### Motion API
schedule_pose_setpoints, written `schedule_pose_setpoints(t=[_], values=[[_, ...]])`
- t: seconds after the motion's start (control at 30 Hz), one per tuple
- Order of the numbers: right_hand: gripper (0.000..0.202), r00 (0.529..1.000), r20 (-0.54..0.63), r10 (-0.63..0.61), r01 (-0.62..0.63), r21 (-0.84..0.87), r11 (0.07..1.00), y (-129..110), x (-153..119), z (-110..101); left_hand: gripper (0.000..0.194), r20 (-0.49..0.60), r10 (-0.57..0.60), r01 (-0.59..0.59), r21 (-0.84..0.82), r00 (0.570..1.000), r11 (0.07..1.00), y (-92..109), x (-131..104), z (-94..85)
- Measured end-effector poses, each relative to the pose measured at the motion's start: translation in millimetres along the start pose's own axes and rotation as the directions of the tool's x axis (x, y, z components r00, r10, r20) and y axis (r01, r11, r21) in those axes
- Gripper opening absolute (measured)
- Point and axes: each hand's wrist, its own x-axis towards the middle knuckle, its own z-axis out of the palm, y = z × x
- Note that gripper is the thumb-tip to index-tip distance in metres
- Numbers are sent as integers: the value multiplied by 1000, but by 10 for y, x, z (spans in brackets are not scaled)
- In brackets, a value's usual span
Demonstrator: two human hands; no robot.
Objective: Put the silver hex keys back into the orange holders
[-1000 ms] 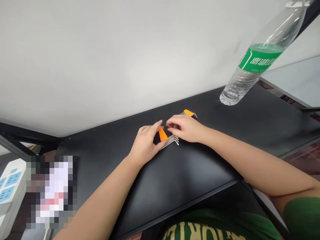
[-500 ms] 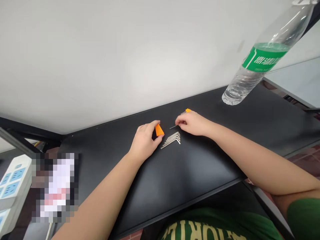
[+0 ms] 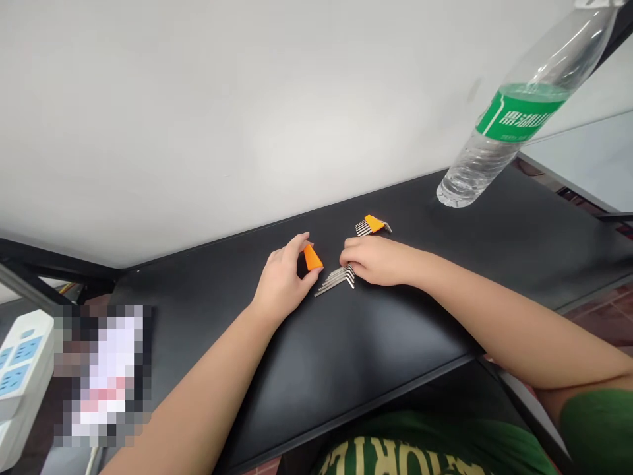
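Observation:
My left hand (image 3: 281, 280) pinches an orange hex key holder (image 3: 312, 258) between thumb and fingers, just above or on the black tabletop. To its right, several L-shaped hex keys (image 3: 335, 280) lie side by side in a row, their short bent ends toward my right hand. My right hand (image 3: 376, 259) is closed at the upper right end of this row, with its fingertips on a small hex key that they mostly hide. Behind that hand lies a second orange holder (image 3: 374, 223) filled with several hex keys.
A clear water bottle (image 3: 509, 132) with a green label stands at the back right, near the pale wall (image 3: 247, 119). At the left are a white power strip (image 3: 22, 369) and a blurred-out object (image 3: 106, 369). The black tabletop (image 3: 316, 369) has a raised front edge.
My right hand has moved down and slightly left, bringing the small hex key to the row. The second holder is now uncovered. My left hand stays nearly still.

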Motion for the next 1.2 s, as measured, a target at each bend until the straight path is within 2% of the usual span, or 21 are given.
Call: schedule_pose_setpoints(t=[0.13, 0.23, 0.33, 0.43, 0.57, 0.77, 0.87, 1.07, 1.2], values=[[15, 994, -82, -66, 64, -28, 998, -93, -45, 8, 66, 1, 17, -17, 3, 1000, 1000, -5, -6, 1], [11, 988, -23, -152, 148, -116, 982, -188, -60, 67, 65, -7, 39, -39, 3, 999, 999, -19, -9, 5], [16, 985, 50, -163, 170, -235, 957, -292, -62, 120, 65, -23, 61, -61, 1, 998, 998, -24, -11, 5], [15, 988, 63, -138, 150, -305, 940, -359, -66, 136, 65, -27, 70, -70, 3, 997, 998, -19, -12, -2], [14, 991, 4, -132, 127, -302, 945, -358, -77, 152, 64, -35, 76, -76, 4, 996, 997, -18, -15, -5], [12, 991, 3, -132, 125, -351, 928, -368, -96, 211, 64, -47, 82, -82, 8, 995, 997, -34, -20, 8], [10, 992, -35, -123, 105, -332, 937, -365, -115, 142, 62, -57, 78, -77, 10, 995, 997, -32, -20, 4], [11, 989, -146, 36, -75, -269, 960, -188, -135, -114, 53, -106, 51, -48, 23, 993, 999, -5, -19, -26], [12, 990, -142, 12, -40, -197, 980, -99, -121, -130, 49, -116, 62, -59, 29, 991, 998, -11, -26, -25]])
